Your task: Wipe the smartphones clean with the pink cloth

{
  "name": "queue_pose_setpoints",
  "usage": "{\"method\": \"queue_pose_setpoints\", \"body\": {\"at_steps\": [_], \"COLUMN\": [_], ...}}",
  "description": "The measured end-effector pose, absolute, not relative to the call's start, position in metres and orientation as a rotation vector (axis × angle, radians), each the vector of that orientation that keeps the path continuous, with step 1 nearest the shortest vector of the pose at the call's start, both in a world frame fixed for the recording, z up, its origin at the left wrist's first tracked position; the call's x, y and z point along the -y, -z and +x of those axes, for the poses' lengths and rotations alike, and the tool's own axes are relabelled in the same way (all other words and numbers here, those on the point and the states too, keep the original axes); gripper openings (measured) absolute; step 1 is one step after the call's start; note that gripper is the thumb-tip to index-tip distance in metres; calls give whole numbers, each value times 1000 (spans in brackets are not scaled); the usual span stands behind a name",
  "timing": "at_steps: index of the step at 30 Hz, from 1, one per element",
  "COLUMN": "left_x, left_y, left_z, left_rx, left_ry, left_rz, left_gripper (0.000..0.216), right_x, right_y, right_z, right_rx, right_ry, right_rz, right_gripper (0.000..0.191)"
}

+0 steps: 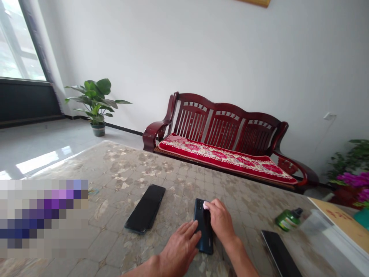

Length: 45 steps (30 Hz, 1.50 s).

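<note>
**A White Wad (205, 205) on a Phone (205, 231)**

My right hand (221, 220) pinched the small white wad at the phone's back, beside the cameras (198, 206). My left hand (179, 243) was loose, with its fingers on the phone's left side. The phone lay face down on the table (109, 238). A black phone (146, 209) lay to the left. A dark phone (280, 253) lay to the right, near a green bottle (287, 220). Past the table was a red bench (221, 144).

The left hand (181, 246) hides some of the glossy dark-blue phone (205, 235), the right hand (222, 221) partly covers a small white wad (205, 206), the bottom edge crops a flat black phone (280, 254) near right, and the green plastic bottle's (287, 220) label is unreadable.
</note>
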<state>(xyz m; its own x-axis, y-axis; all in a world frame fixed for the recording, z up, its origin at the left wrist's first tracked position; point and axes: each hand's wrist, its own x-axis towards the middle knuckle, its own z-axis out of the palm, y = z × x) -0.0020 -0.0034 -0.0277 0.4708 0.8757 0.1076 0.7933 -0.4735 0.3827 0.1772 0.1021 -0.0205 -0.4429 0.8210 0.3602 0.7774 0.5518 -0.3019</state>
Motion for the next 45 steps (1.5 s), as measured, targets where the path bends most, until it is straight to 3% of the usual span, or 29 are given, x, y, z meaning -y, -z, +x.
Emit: {"method": "queue_pose_setpoints", "body": {"at_steps": [6,15,22,28,36,45], "left_x": [3,3,2,0,2,5], "left_y": [37,47,55,60,57,46], "left_z": [0,0,7,6,9,6], "left_rx": [-1435,-1463,-1456,-1438,-1448,-1438], "left_ry": [-477,-612,-742,-780,-749,-705], "left_rz": [2488,2534,2652,2699,2710,2651], "left_gripper": [41,31,12,11,6,10], "right_x": [-65,-77,-69,-81,-61,-62], "right_y": [14,9,3,3,-3,5], "right_z": [179,156,158,143,163,169], "right_rx": [2442,2408,2496,2494,2531,2444], "right_ry": [-194,-218,-291,-157,-429,-226], "right_rz": [-1128,-1172,-1171,-1230,-1124,-1137], "right_gripper": [34,31,32,30,31,30]}}
